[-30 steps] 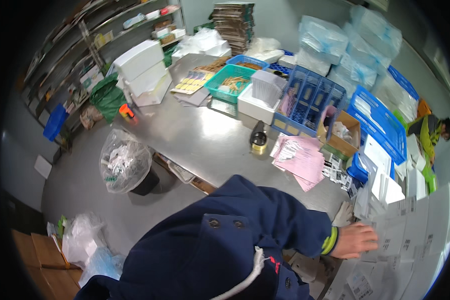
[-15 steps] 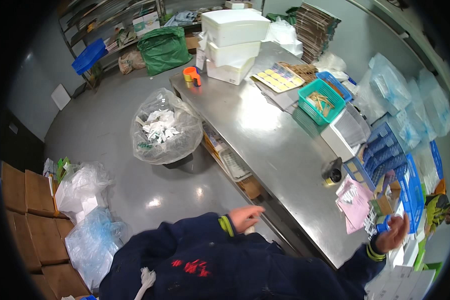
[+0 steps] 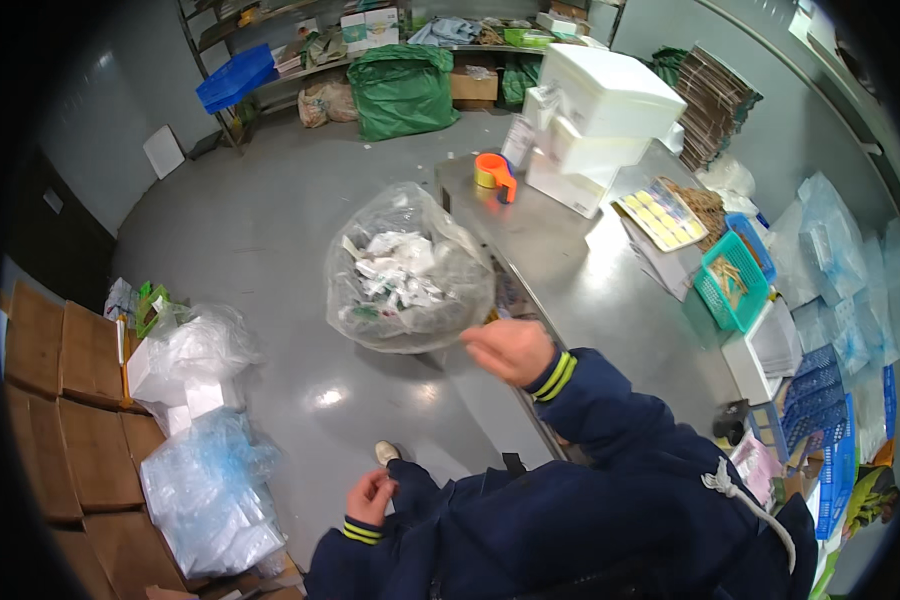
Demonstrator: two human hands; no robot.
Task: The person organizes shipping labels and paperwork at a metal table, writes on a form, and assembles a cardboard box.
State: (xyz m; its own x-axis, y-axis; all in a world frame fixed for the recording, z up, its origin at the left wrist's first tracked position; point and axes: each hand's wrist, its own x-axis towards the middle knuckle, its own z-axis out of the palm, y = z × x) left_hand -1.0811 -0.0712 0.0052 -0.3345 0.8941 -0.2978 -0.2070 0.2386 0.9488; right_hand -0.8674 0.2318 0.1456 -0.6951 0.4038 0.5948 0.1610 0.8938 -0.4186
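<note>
While the hands [image 3: 372, 497] hang apart, half-curled, a clear bag [image 3: 462, 278] lies just beyond the right hand [image 3: 515, 350].

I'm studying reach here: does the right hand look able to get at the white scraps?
Probably yes: the right hand looks close to the liner, whose open top leaves the white scraps uncovered from above. How far down they lie is hard to judge.
</note>
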